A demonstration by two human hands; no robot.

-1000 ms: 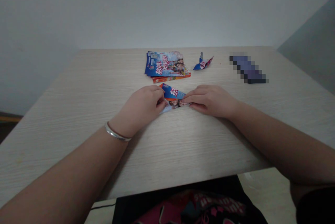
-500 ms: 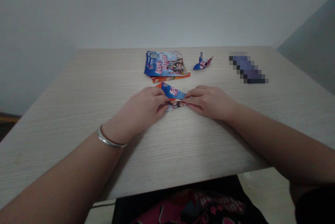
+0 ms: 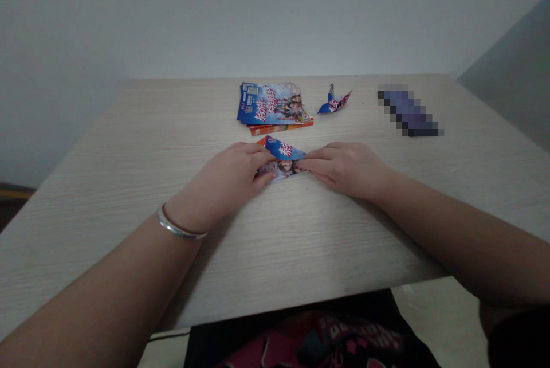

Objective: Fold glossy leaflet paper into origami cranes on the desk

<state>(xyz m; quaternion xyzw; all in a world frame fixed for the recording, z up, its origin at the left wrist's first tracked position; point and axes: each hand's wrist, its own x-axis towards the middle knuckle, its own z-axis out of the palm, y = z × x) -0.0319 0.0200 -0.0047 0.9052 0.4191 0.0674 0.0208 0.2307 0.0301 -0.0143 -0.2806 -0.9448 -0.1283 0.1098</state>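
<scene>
Folded printed paper (image 3: 281, 160): both ends covered, one by the left hand (image 3: 226, 181), the other by the right hand (image 3: 344, 166); only the middle strip shows, print too small to read. Fingertips of both hands tucked against the paper, their grip not discernible. Dark oblong object (image 3: 410, 111) on the tabletop (image 3: 129, 144): pixelated, identity cannot be told. Stack of printed sheets (image 3: 271, 105): lower sheets hidden but for an orange edge; lettering illegible. Small folded paper figure (image 3: 334, 102): too small to make out its form. Both forearms cut off by the lower edge. Tabletop's left and right sides run out of the picture. Patterned dark cloth (image 3: 326, 339) below the tabletop: cut off, dim.
</scene>
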